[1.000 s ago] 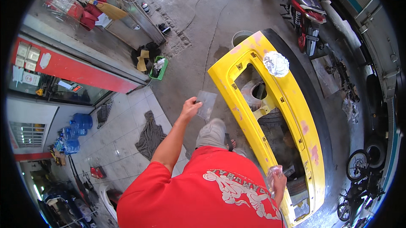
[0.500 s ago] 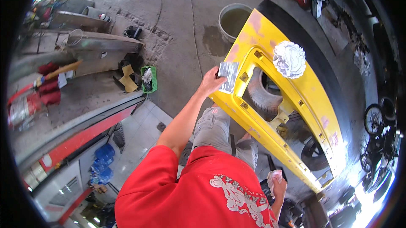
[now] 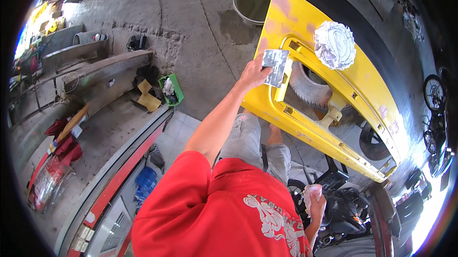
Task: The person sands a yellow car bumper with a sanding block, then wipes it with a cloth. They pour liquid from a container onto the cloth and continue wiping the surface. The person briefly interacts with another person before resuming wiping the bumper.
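- Left hand (image 3: 252, 74), upper middle of the frame: its fingers pinch one flat grey sheet (image 3: 275, 67) with whitish smears by its left edge, thumb on top; the rest of the sheet juts out to the right, past the fingertips.
- That sheet lies over the left border of one yellow panel (image 3: 305, 11); whether it touches the panel, I cannot tell.
- Right hand (image 3: 318, 208), lower right of centre: its fingers are curled around one crumpled whitish-pink wad (image 3: 313, 194), which sits above and left of them, well apart from the panel.
- One round, crumpled white bundle (image 3: 335, 45) rests on the upper part of the panel, right of the sheet.
- Two tyres show through the panel's opening: one pale, dusty tyre (image 3: 310, 90) near the sheet, one dark tyre (image 3: 369, 149) farther down and right.
- One bucket (image 3: 239, 13) of murky liquid, top centre, just beside the panel.
- One green basket (image 3: 177, 89), left of centre, with white material inside.
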`<action>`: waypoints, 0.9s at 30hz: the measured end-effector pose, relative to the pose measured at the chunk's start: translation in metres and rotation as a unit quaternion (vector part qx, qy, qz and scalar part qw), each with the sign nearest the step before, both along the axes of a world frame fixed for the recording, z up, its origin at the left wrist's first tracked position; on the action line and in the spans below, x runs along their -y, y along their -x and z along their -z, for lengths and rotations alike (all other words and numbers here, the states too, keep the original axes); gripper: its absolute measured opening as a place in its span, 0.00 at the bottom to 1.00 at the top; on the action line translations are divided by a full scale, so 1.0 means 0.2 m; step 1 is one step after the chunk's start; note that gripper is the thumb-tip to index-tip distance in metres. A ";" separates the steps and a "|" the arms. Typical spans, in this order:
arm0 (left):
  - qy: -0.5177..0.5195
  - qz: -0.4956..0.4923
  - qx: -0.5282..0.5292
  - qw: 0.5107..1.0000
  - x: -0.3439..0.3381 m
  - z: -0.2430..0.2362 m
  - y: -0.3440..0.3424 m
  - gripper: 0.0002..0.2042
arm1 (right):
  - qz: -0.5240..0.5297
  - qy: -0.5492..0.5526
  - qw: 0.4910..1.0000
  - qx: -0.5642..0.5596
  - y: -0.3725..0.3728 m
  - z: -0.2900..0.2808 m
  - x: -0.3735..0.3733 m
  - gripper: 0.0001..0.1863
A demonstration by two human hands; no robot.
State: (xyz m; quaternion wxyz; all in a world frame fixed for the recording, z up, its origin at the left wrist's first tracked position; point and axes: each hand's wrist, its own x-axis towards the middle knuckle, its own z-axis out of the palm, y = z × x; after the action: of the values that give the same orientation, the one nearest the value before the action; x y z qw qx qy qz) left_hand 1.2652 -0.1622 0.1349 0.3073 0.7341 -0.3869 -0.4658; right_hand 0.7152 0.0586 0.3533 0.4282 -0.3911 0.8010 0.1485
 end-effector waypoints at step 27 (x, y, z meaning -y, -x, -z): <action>0.148 -0.289 -0.124 0.937 0.48 0.22 -0.08 0.18 | 0.047 0.004 0.999 -0.004 -0.19 -0.04 -0.03 0.23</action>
State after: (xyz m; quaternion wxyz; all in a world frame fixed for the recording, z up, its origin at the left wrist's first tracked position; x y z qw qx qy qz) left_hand 1.2819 -0.2589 0.0907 0.5797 0.6967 -0.1810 -0.3819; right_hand 0.7540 0.0642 0.3613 0.4296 -0.3543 0.8209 0.1264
